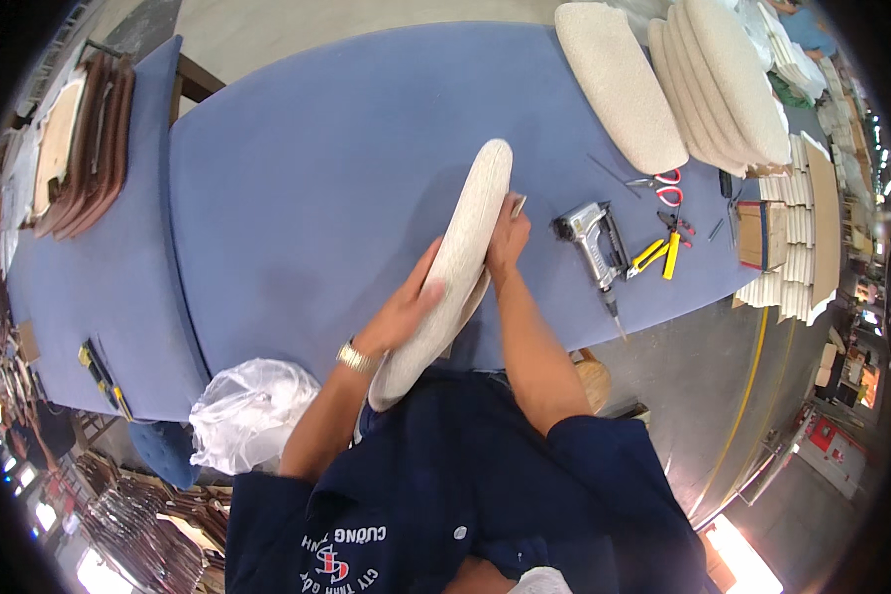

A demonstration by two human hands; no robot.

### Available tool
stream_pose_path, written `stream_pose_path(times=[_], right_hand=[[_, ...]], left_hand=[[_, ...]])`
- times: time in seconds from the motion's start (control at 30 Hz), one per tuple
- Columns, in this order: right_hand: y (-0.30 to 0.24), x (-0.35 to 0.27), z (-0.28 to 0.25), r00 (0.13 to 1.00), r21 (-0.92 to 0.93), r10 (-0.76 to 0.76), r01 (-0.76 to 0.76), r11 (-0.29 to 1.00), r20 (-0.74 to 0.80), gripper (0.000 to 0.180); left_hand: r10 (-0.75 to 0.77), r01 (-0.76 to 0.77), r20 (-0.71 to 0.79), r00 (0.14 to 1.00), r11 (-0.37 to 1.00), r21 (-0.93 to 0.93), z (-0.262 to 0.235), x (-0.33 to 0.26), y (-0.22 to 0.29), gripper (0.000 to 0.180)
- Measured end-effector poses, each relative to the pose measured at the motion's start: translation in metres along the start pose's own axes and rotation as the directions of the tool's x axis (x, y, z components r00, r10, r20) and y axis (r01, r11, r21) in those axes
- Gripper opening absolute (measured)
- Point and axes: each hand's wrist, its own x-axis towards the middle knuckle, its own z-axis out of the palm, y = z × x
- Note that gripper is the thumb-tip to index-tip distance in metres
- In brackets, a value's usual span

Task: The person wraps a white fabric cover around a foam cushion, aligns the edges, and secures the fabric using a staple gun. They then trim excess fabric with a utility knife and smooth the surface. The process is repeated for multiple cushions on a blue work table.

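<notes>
A beige fabric-covered padded panel (465, 233) is held tilted on its long edge over the blue table, its lower end close to my body. My left hand (406, 309) is closed against its left side, fingers pressed on the fabric. My right hand (508, 238) grips the panel's right side with bent fingers; a small pale piece (519, 206) sticks out by the fingertips, too small to name. The panel's back face is mostly hidden. To the right of my right hand lies a metal staple gun (594, 246), with yellow-handled pliers (653, 255) beside it.
Blue padded table (316, 168) beneath. Red-handled pliers (669, 188) lie behind the staple gun. Beige padded panels (723, 89) are stacked at the far right, a box (762, 236) nearby. Brown panels (89, 144) stand at left; a clear plastic bag (252, 411) sits at the near edge.
</notes>
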Motion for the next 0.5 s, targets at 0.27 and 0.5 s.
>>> stream_pose_path(times=[0.27, 0.5], right_hand=[[-0.001, -0.107, -0.065, 0.851, 0.199, 0.331, -0.437, 0.878, 0.408, 0.067], [0.070, -0.109, -0.027, 0.990, 0.307, 0.112, -0.133, 0.942, 0.087, 0.069]], left_hand=[[0.072, 0.086, -0.274, 0.959, 0.849, 0.522, 0.040, -0.138, 0.000, 0.094], [0.237, -0.016, -0.264, 0.935, 0.772, 0.635, 0.071, -0.131, -0.007, 0.089]])
